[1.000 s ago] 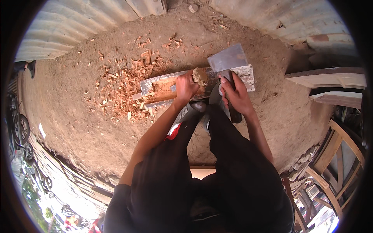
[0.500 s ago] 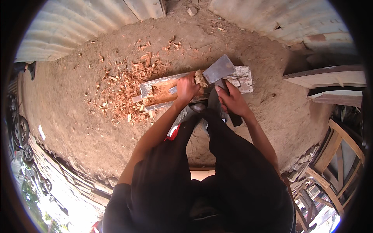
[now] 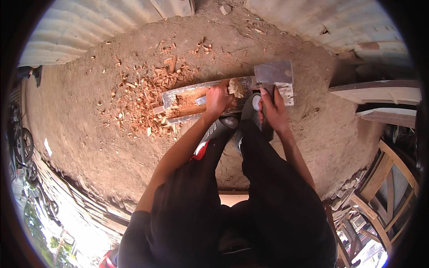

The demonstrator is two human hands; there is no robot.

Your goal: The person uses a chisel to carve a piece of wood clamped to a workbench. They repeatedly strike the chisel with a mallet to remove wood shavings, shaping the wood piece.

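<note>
My left hand (image 3: 217, 99) is closed around a chisel, whose flat metal blade (image 3: 200, 100) points left into a hollow in a plank of wood (image 3: 185, 88). The chisel's frayed, pale wooden butt (image 3: 236, 88) sticks out to the right of my fist. My right hand (image 3: 273, 108) grips the dark handle of a hatchet with a broad grey head (image 3: 273, 72). That head is held over the right end of the plank, apart from the chisel butt. The plank has worn white paint outside and reddish raw wood inside the hollow. My shoes (image 3: 229, 121) are against the plank's near side.
Reddish wood chips (image 3: 156, 85) lie heaped on the dirt floor left of and beyond the plank. Corrugated metal sheets (image 3: 98, 27) stand at the far side. Curved boards (image 3: 380, 91) and a wooden frame (image 3: 384, 178) are at the right, bicycles or motorbikes (image 3: 27, 152) at the far left.
The hatchet has swung right, away from the chisel butt, and its head has turned. My left hand keeps its hold on the chisel in nearly the same place.
</note>
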